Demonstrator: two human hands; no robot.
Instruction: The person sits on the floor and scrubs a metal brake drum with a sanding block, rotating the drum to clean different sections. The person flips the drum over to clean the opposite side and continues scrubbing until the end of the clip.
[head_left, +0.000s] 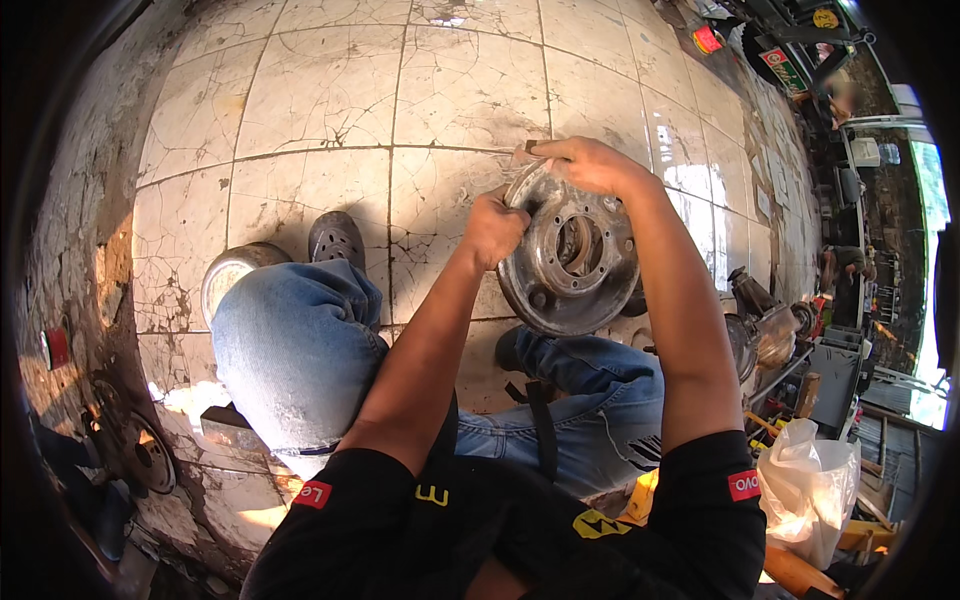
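Note:
A round, worn metal disc (527, 268) with a large central hole and a ring of small bolt holes stands tilted in front of me, above my left leg. It looks like a brake drum or wheel plate. My left hand (496, 231) is closed on the disc's left rim, thumb over the edge. At the top rim, my right hand (592, 166) bends over the edge with its fingers pinched together. A small brownish, flat scrap (522, 155) shows at those fingertips; its kind is unclear, perhaps sandpaper. Part of the rim is hidden behind both hands.
Cracked pale floor tiles (330, 90) spread ahead. A round metal container (232, 272) sits beside my left knee. Greasy metal parts (775, 325) lie at right, near a clear plastic bag (808, 485). Another metal disc (148, 455) leans at far left; a red can (707, 40) lies far right.

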